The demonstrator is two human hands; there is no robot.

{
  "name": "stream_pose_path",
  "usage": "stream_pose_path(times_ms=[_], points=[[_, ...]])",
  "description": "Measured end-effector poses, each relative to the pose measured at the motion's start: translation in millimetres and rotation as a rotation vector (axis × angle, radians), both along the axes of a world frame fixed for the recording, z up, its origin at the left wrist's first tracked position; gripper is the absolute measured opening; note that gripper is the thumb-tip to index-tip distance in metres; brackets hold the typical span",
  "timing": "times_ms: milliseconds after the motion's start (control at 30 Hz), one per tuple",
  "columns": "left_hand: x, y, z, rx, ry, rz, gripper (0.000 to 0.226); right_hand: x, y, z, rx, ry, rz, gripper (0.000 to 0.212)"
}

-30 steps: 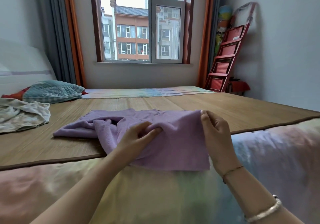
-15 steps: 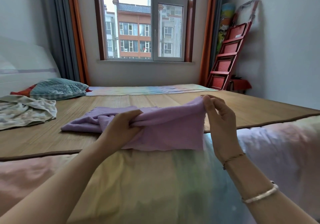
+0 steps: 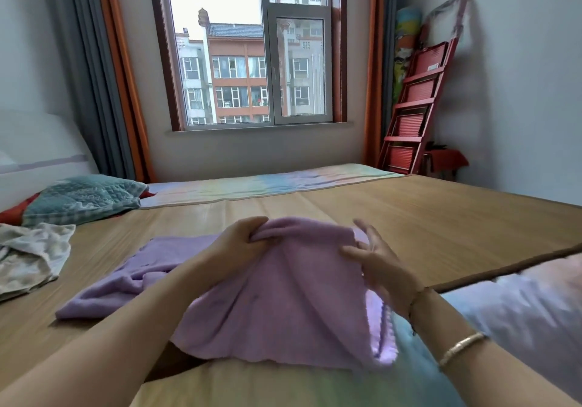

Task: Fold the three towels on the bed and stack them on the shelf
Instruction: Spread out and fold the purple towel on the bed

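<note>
**While only one hand grips, the fold can slide**

With left-hand fingers (image 3: 255, 236) bunched on the purple towel (image 3: 277, 306) and the right hand (image 3: 374, 261) spread, fingers loose beside its edge, the cloth hangs over the bed (image 3: 409, 211) edge. Its unheld right corner may droop, skewing the fold; the left end lies crumpled.

Daylit window (image 3: 248, 60), grey curtains (image 3: 78, 69), red stepladder (image 3: 415, 113), pale walls (image 3: 519, 76)

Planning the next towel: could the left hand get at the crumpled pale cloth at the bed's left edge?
Probably yes: the way over the mat to the pale cloth looks free, but the left hand grips the purple towel.
</note>
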State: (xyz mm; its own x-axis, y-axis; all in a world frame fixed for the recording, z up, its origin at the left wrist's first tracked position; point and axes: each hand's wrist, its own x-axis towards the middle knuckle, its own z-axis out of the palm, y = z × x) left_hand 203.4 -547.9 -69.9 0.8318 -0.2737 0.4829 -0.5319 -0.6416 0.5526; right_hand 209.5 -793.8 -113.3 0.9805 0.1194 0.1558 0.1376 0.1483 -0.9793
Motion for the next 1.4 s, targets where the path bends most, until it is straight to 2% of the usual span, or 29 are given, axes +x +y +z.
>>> stream_pose_path(times_ms=[100, 133, 267, 367, 467, 600, 700, 767, 900, 1000, 1100, 1167, 1267, 1400], points=[[56, -3, -12, 0.13, 0.05, 0.023, 0.017, 52, -11, -20, -0.044, 0.129, -0.08, 0.056], [79, -5, -17, 0.18, 0.062, 0.021, 0.016, 74, -14, -26, -0.067, 0.118, -0.148, 0.054], [149, -13, -26, 0.324, 0.094, 0.073, 0.038, 142, -18, -29, -0.227, 0.009, -0.368, 0.044], [205, -30, -18, 0.441, 0.017, 0.205, 0.047, 193, -28, -24, -0.412, -0.096, -0.509, 0.042], [251, -59, -19, 0.542, -0.033, 0.285, 0.048, 232, -44, -26, -0.65, -0.108, -0.615, 0.04], [300, -93, -51, 0.644, -0.03, 0.356, 0.022, 268, -57, -42, -0.963, -0.085, -0.652, 0.043], [329, -105, -92, 0.732, 0.018, 0.392, 0.023, 288, -57, -64, -1.17, -0.092, -0.621, 0.046], [339, -105, -114, 0.677, 0.032, 0.414, 0.025, 297, -56, -74, -1.253, -0.093, -0.607, 0.045], [334, -105, -116, 0.701, 0.063, 0.456, 0.025, 295, -52, -74, -1.439, -0.043, -0.535, 0.053], [309, -91, -103, 0.721, 0.106, 0.455, 0.041, 287, -47, -65, -1.568, -0.031, -0.503, 0.049], [265, -40, -90, 0.676, 0.137, 0.499, 0.052, 265, -28, -47, -1.728, -0.107, -0.516, 0.039], [238, 4, -87, 0.612, 0.161, 0.56, 0.046, 247, -5, -39, -1.76, -0.192, -0.447, 0.038], [188, 80, -85, 0.507, 0.243, 0.702, 0.035, 198, 55, -28, -1.62, -0.373, -0.149, 0.043], [123, 174, -83, 0.365, 0.352, 0.918, 0.057, 113, 140, -24, -1.337, -0.516, 0.165, 0.063]])
